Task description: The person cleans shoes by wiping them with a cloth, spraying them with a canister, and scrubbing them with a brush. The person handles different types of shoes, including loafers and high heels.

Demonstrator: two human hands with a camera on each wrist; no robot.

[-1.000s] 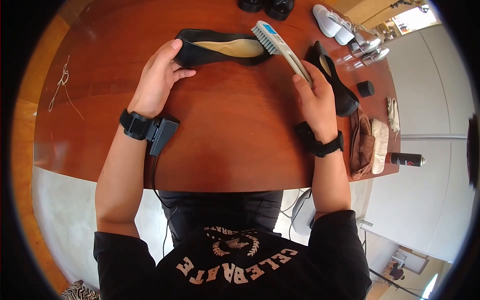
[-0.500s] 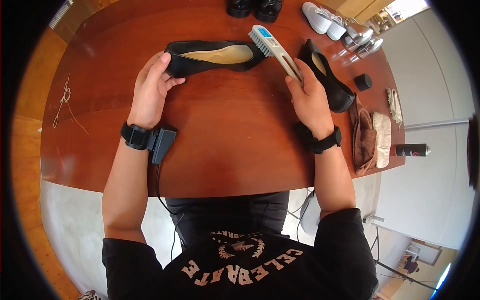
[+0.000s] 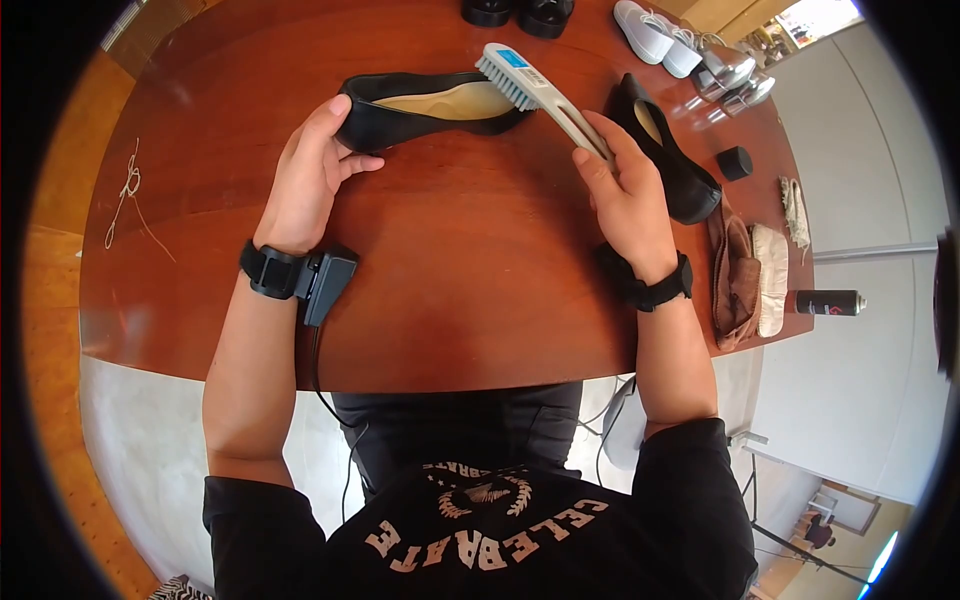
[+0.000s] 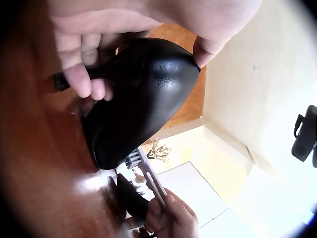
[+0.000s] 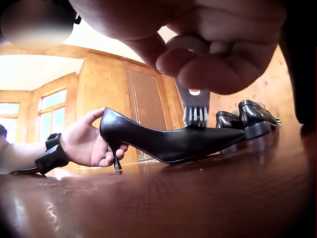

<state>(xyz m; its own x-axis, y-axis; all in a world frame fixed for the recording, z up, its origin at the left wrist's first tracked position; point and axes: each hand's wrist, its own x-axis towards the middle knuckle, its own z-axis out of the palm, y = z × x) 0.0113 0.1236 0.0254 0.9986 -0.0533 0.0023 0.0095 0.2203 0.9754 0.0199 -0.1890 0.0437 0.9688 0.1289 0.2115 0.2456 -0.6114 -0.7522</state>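
Note:
My left hand [image 3: 308, 185] holds the heel end of a black high-heeled pump [image 3: 395, 125] with a beige insole, thumb at the back rim. The pump's slim heel [image 5: 117, 157] shows beside those fingers in the right wrist view. In my right hand [image 3: 635, 200] is a pale grey scrub brush [image 3: 556, 100] with a blue label, gripped by its slotted handle. Its bristles [image 5: 196, 116] rest on top of the pump's pointed toe. A matching black pump [image 3: 690, 190] lies just beyond the right hand.
Black shoes [image 3: 545, 15], white sneakers [image 3: 645, 35] and shiny metallic shoes [image 3: 725, 72] line the far side. To the right are a black cap [image 3: 735, 162], a brown cloth [image 3: 735, 290], a pale pad [image 3: 768, 280] and a spray can [image 3: 830, 303]. A string [image 3: 130, 185] lies left.
The brush head has shifted left over the pump's toe, nearer the shoe opening. The left hand keeps its hold on the heel end. The head view has tilted slightly.

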